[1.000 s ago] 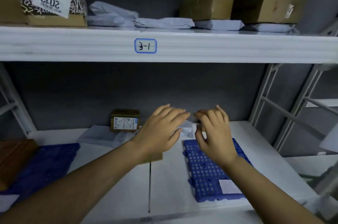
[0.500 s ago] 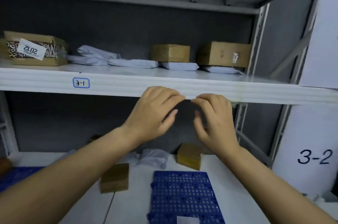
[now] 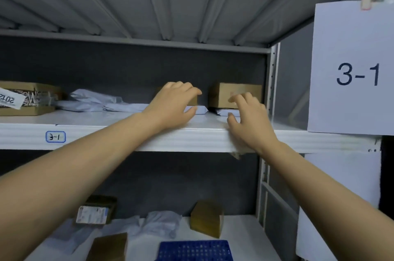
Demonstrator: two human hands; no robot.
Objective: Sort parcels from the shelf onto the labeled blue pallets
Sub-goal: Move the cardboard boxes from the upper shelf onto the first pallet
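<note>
Both my hands reach onto the upper shelf [image 3: 106, 118]. My left hand [image 3: 172, 105] has its fingers spread over a small brown box [image 3: 194, 101] that it mostly hides, above a flat white mailer [image 3: 199, 109]. My right hand [image 3: 249, 115] is open in front of a larger brown box [image 3: 234, 94] stacked on another white mailer [image 3: 223, 112]. I cannot tell whether either hand touches a parcel. A blue pallet [image 3: 194, 250] lies on the lower shelf at the bottom edge.
On the upper shelf, a labelled carton [image 3: 25, 98] and crumpled white bags [image 3: 93, 101] lie to the left. The lower shelf holds brown boxes [image 3: 206, 218] [image 3: 96, 210] [image 3: 108, 247] and white bags [image 3: 162, 224]. A "3-1" sign [image 3: 356, 73] hangs at right; a shelf post [image 3: 271, 90] stands beside my right hand.
My view has tilted up and both hands have risen from the lower shelf past the shelf edge onto the upper shelf, close to the two brown boxes.
</note>
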